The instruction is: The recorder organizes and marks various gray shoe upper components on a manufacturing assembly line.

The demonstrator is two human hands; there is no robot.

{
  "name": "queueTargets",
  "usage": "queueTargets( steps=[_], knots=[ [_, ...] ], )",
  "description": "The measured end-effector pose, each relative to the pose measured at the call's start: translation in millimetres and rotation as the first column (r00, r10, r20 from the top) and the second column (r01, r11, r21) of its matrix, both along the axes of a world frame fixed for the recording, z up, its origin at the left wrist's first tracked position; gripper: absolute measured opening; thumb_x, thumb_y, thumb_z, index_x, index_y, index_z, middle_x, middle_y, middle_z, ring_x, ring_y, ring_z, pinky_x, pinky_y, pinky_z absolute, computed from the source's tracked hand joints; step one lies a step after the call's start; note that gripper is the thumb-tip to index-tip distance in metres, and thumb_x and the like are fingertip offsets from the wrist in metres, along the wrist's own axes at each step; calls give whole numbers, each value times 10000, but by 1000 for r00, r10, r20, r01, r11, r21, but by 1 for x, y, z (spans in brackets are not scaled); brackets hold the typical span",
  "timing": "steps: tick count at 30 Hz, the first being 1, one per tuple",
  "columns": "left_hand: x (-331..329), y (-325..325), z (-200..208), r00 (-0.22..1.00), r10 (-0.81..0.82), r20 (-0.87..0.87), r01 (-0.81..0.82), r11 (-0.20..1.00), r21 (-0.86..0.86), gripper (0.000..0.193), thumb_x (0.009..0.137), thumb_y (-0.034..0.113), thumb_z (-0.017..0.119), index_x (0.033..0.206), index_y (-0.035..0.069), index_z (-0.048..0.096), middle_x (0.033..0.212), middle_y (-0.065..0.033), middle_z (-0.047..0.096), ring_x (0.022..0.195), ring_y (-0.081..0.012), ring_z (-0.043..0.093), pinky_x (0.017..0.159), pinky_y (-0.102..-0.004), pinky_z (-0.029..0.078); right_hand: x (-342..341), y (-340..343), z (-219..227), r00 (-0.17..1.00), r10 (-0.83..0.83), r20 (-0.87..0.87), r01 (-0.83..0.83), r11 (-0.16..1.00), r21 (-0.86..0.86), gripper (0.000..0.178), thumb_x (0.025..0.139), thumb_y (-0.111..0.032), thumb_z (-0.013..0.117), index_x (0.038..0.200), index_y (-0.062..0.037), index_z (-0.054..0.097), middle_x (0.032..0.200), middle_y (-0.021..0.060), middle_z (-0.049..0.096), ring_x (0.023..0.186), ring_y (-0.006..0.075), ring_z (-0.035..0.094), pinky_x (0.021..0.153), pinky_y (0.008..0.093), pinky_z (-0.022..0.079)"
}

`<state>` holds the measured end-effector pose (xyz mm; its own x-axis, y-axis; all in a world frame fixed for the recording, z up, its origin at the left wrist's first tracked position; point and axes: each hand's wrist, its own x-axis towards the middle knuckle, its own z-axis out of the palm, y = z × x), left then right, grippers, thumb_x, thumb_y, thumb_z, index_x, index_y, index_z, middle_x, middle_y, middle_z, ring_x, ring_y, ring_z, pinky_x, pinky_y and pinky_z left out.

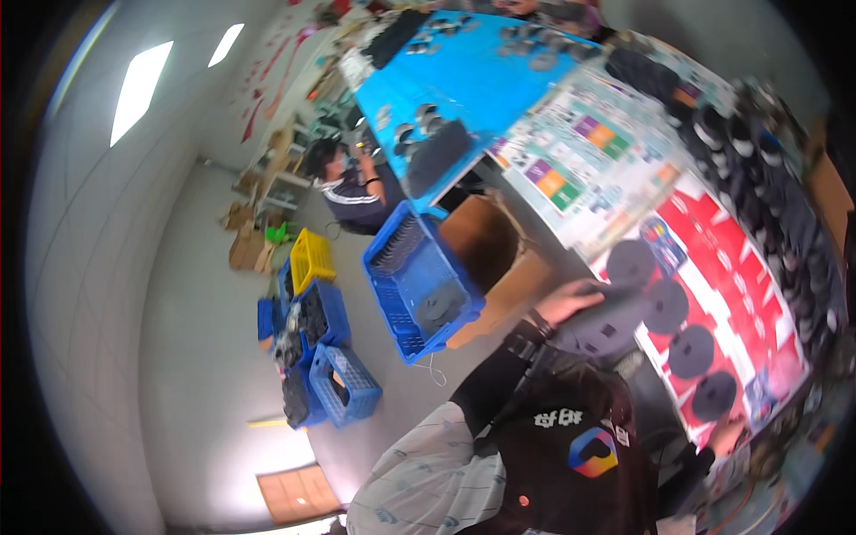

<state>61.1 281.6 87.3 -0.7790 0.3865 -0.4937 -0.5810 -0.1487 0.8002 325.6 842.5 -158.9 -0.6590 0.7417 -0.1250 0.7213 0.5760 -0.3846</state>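
Observation:
My left hand (567,304) is at the upper left edge of a flat dark grey piece (615,321) with small dark squares, gripping it by that edge. The piece reaches over the near side of a table covered with red and white sheets (713,241). Several round dark grey discs lie in a curved row there; one disc (690,351) sits mid-row, and the lowest disc (714,396) is closest to my right hand (729,434). That hand rests by the table's lower edge, its fingers blurred and partly hidden.
Left of my arm stands a blue crate (419,285) holding dark pieces, beside an open cardboard box (490,250). More crates, including a yellow crate (311,259), sit on the floor. Dark caps (758,169) line the table's far side. A co-worker (352,192) sits by a blue table (481,80).

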Motion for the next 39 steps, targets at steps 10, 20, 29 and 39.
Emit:
queueTargets(
  steps=[10, 20, 29, 39],
  knots=[
    [-29, 9, 38, 969, -153, -196, 155, 988, -2, 356, 955, 183, 738, 1262, 24, 650, 1189, -36, 671, 1092, -106, 599, 950, -266, 492, -212, -262, 226, 785, 26, -619, -610, -142, -779, 797, 931, -312, 735, 1547, 2, 338, 1448, 138, 488, 1310, 236, 493, 1078, 400, 432],
    [-33, -163, 37, 996, 84, -27, -62, 884, 463, 662, 925, 274, 777, 1466, 21, 493, 1366, -108, 609, 1209, -197, 598, 1044, -354, 489, -289, -481, 307, 794, 212, -570, -608, 318, -728, 462, 857, 20, 755, 1287, 36, 587, 1191, 117, 685, 1034, 185, 664, 918, 318, 534],
    [-31, -296, 0, 958, 287, 13, -229, 736, 637, 593, 940, 76, 693, 1476, 19, 447, 1356, -96, 603, 1210, -181, 595, 1040, -352, 503, -331, -638, 332, 581, 693, -427, -814, 487, -317, 524, 857, -22, 737, 1335, 54, 536, 1185, 183, 654, 1095, 267, 627, 981, 375, 482],
    [-34, -369, -5, 878, 468, -104, -327, 743, 583, 552, 931, 5, 651, 1454, -16, 479, 1306, -82, 634, 1159, -158, 607, 1028, -325, 495, -336, -727, 350, 477, 769, -426, -837, 546, 48, 175, 951, -9, 646, 1117, 25, 601, 910, 110, 658, 834, 150, 618, 762, 294, 509]
  ],
)
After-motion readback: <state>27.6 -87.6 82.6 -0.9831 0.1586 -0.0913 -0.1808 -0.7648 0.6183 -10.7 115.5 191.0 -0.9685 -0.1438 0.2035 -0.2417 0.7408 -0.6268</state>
